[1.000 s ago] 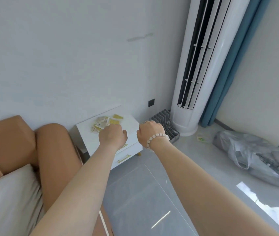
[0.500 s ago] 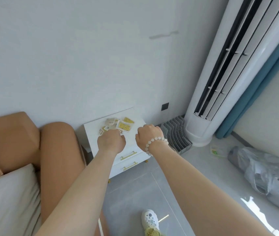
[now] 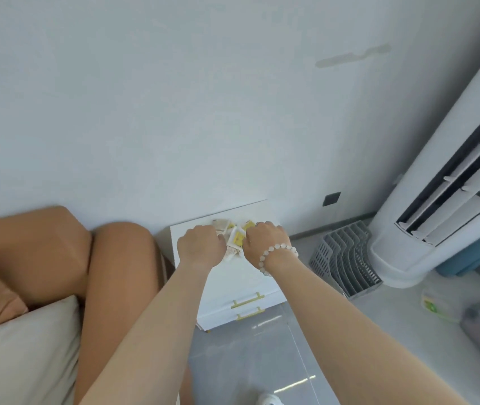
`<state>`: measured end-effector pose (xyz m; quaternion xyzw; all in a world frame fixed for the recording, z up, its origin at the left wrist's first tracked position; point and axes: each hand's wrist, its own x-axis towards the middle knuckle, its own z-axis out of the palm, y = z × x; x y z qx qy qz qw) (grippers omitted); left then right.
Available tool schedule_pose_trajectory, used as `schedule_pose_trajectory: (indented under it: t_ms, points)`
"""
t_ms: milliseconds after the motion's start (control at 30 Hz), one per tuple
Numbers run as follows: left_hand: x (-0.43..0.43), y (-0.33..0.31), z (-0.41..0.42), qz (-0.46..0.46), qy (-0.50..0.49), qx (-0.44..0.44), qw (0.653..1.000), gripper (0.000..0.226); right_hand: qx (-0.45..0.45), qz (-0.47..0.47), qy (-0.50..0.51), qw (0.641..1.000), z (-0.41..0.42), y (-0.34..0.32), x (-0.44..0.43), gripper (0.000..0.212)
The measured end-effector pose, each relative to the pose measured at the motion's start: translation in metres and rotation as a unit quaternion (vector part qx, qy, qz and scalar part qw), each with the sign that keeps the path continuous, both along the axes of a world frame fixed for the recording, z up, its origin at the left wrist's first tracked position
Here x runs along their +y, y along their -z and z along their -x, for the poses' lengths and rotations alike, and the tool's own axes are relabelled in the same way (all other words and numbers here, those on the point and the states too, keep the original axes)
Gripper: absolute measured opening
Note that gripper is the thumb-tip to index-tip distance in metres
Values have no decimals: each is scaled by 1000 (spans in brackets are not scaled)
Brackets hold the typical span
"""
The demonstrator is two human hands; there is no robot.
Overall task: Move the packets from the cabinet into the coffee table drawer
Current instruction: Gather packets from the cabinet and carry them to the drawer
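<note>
- Two hands reach down to the top of the white cabinet (image 3: 250,285) at the wall: the left hand (image 3: 200,244) and the right hand (image 3: 265,242), which wears a bead bracelet (image 3: 279,247).
- Yellow and white packets (image 3: 237,239) lie in a small pile on the cabinet top, between the hands.
- Both hands curl their fingers down into the pile. The fingertips are hidden, so I cannot tell if they pinch a packet.
- One brown sofa (image 3: 115,258) stands left of the cabinet.

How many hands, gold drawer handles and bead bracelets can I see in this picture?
Hands: 2, left hand and right hand
Gold drawer handles: 2
Bead bracelet: 1
Total: 5
</note>
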<state>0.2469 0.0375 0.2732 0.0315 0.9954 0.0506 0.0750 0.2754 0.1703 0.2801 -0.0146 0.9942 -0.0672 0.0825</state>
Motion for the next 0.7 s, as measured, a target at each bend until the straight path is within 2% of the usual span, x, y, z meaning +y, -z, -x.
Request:
schedule_pose_trajectory:
  t_ms: [233,400,567,700]
  points:
    - [-26,19,42,19,-66,-41,997,35,-38,11,-71,997,54,23,-28,37]
    - [-32,43,74,16,-76,-92,993,35,-75,-9,-65,995,90,45,-24,37]
    - [-34,70,122,7,-46,-136,990,31,-97,-28,-56,993,136,67,-26,33]
    - [-41,89,176,15,-39,-170,985,20,-97,-20,-21,995,182,83,-21,31]
